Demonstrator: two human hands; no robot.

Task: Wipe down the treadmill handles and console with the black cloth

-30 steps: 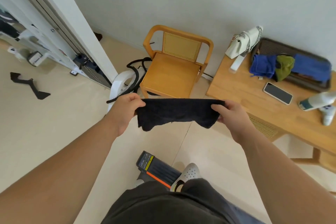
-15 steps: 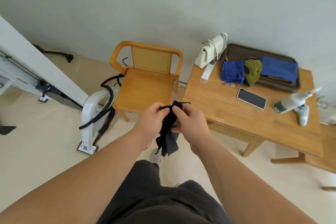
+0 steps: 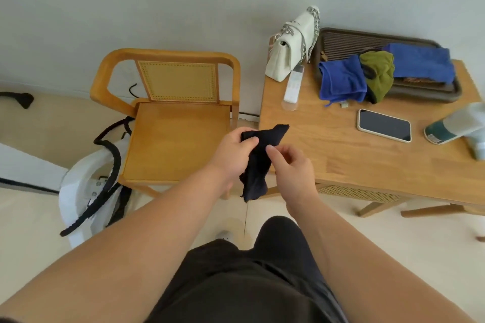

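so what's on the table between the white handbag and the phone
In the head view, a white remote leans by the white handbag; past it, bare wooden table up to the phone.

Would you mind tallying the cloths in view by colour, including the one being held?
Black: 1, the black cloth held in the left hand, with the right hand beside it.
Blue: 2, a blue cloth draped over the tray edge and another blue cloth in it.
Green: 1, the green cloth.
Total: 4

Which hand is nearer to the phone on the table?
Right. The right hand sits at the table's near-left edge, with bare tabletop between it and the phone. The left hand, gripping the black cloth, is farther left, over the chair seat.
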